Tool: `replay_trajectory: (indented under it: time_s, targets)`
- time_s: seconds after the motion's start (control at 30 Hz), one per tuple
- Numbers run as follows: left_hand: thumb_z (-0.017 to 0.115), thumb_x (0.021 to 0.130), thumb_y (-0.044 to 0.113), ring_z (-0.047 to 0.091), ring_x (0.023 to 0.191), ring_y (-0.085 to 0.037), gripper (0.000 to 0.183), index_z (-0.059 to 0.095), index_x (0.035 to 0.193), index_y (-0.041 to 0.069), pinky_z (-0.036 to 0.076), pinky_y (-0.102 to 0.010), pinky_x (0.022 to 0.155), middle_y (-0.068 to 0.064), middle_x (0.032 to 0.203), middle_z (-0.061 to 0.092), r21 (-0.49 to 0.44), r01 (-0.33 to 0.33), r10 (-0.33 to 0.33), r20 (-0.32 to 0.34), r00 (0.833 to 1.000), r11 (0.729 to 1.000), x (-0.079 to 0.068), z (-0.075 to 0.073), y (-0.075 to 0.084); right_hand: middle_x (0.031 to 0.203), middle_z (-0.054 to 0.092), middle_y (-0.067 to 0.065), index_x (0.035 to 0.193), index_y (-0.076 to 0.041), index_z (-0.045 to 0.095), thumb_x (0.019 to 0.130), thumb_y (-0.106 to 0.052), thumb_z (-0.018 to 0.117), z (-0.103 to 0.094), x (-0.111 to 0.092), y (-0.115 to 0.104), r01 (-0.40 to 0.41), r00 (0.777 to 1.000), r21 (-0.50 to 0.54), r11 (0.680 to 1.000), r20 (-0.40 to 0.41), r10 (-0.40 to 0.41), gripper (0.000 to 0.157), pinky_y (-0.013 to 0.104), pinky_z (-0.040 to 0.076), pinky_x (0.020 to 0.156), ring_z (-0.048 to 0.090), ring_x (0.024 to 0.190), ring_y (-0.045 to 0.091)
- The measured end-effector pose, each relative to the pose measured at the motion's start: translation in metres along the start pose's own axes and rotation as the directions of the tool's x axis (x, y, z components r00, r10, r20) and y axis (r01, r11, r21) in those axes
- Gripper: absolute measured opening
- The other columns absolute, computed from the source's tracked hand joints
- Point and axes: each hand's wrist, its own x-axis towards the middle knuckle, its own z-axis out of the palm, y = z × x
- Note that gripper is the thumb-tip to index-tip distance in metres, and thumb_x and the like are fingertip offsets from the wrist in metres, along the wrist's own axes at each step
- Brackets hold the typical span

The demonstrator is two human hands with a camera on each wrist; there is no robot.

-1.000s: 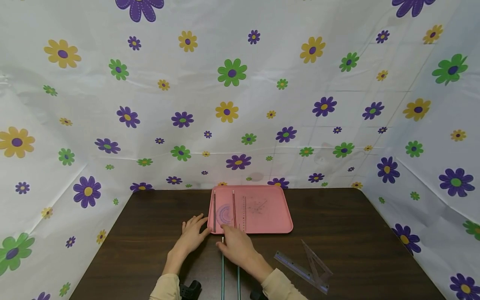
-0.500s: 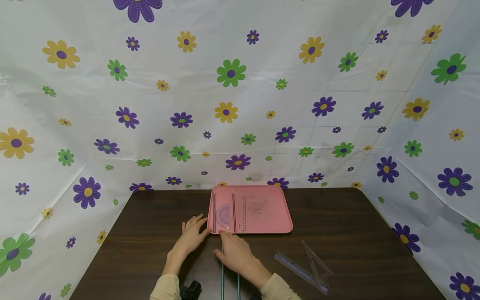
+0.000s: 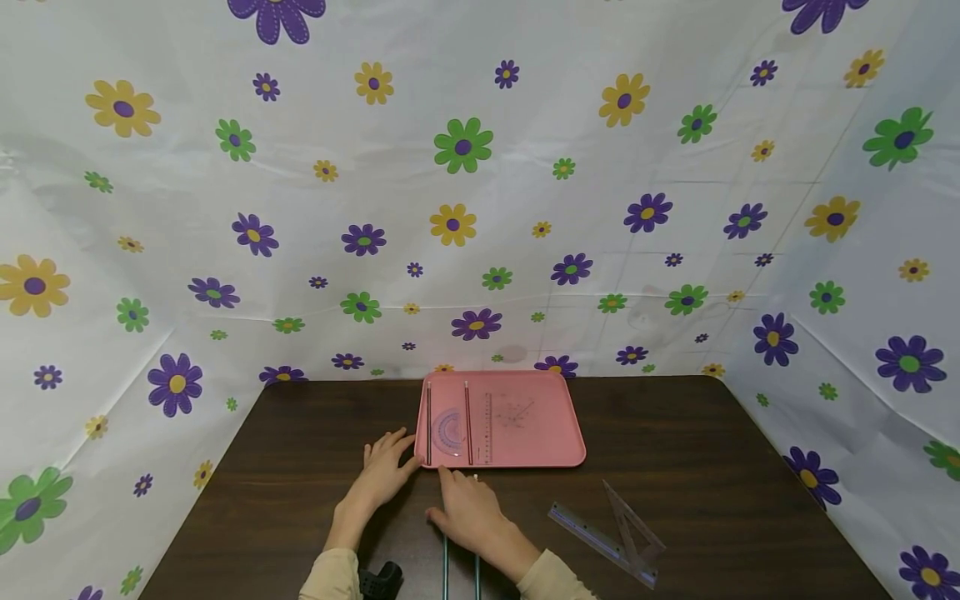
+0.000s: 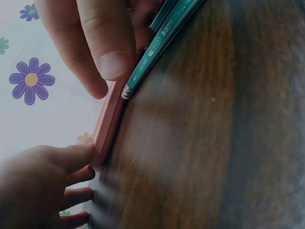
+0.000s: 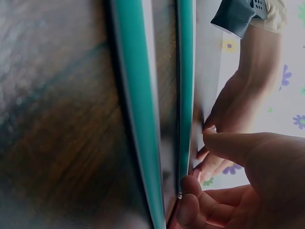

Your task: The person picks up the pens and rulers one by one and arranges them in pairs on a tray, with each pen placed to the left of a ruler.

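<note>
A pink tray point(image 3: 543, 437) lies at the back of the dark table. In it are two slim dark pencils point(image 3: 468, 425), a clear protractor point(image 3: 449, 432) and a clear ruler point(image 3: 488, 429). My left hand point(image 3: 381, 472) touches the tray's front left corner, thumb and fingers fairly straight. Just in front of the tray is my right hand point(image 3: 472, 510), its fingertips close to the front rim and holding nothing visible. Two green pencils point(image 4: 152, 52) lie side by side beneath the right hand, which covers part of them in the head view.
Right of the hands, another ruler point(image 3: 592, 537) and a clear set square point(image 3: 636, 516) overlap on the table. Thin dark marks point(image 3: 514, 412) show on the tray floor. A black device point(image 3: 381, 579) is at the left wrist. Flowered sheeting point(image 3: 480, 267) hangs behind.
My right hand has drawn back from over the tray to in front of its near rim, uncovering the second dark pencil's lower end. My left hand stays at the corner.
</note>
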Motion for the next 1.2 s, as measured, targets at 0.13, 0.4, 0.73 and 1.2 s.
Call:
replay_trajectory:
  time_s: [0.13, 0.4, 0.73, 1.2]
  targets:
    - [0.060, 0.099, 0.034, 0.029, 0.144, -0.051, 0.051, 0.056, 0.139, 0.003, 0.011, -0.075, 0.112, -0.024, 0.152, 0.043, -0.007, 0.003, -0.003, 0.000, 1.000, 1.000, -0.0002, 0.0011, -0.0001, 0.111, 0.072, 0.014, 0.132, 0.002, 0.058, 0.085, -0.041, 0.075, 0.0032, 0.0009, 0.0010, 0.006, 1.000, -0.005, 1.000, 0.002, -0.006, 0.065, 0.039, 0.058, 0.078, 0.071, 0.098, 0.027]
    - [0.060, 0.099, 0.035, 0.030, 0.144, -0.050, 0.050, 0.057, 0.139, 0.005, 0.011, -0.075, 0.112, -0.023, 0.152, 0.043, -0.003, 0.004, -0.004, 0.000, 1.000, 1.000, 0.0007, 0.0017, 0.0000, 0.105, 0.074, 0.014, 0.129, 0.003, 0.059, 0.082, -0.036, 0.079, 0.0055, 0.0013, 0.0016, 0.010, 1.000, 0.001, 1.000, 0.016, -0.010, 0.064, 0.037, 0.058, 0.075, 0.072, 0.092, 0.024]
    - [0.060, 0.098, 0.035, 0.028, 0.145, -0.050, 0.052, 0.056, 0.140, 0.005, 0.010, -0.075, 0.113, -0.023, 0.153, 0.042, -0.018, 0.011, -0.010, 0.009, 1.000, 1.000, -0.0005, 0.0011, 0.0013, 0.083, 0.073, 0.010, 0.123, 0.003, 0.061, 0.075, -0.021, 0.080, 0.0014, 0.0029, 0.0017, 0.009, 1.000, 0.032, 0.999, 0.006, -0.009, 0.057, 0.034, 0.055, 0.057, 0.071, 0.071, 0.019]
    - [0.059, 0.099, 0.034, 0.030, 0.144, -0.050, 0.050, 0.056, 0.139, 0.005, 0.011, -0.075, 0.112, -0.024, 0.152, 0.043, -0.005, 0.007, -0.007, 0.002, 1.000, 1.000, 0.0013, 0.0004, 0.0002, 0.075, 0.069, 0.006, 0.129, 0.003, 0.059, 0.073, -0.017, 0.076, 0.0040, 0.0065, 0.0041, -0.025, 1.000, 0.145, 0.989, 0.022, 0.023, 0.061, 0.033, 0.052, 0.055, 0.060, 0.060, 0.014]
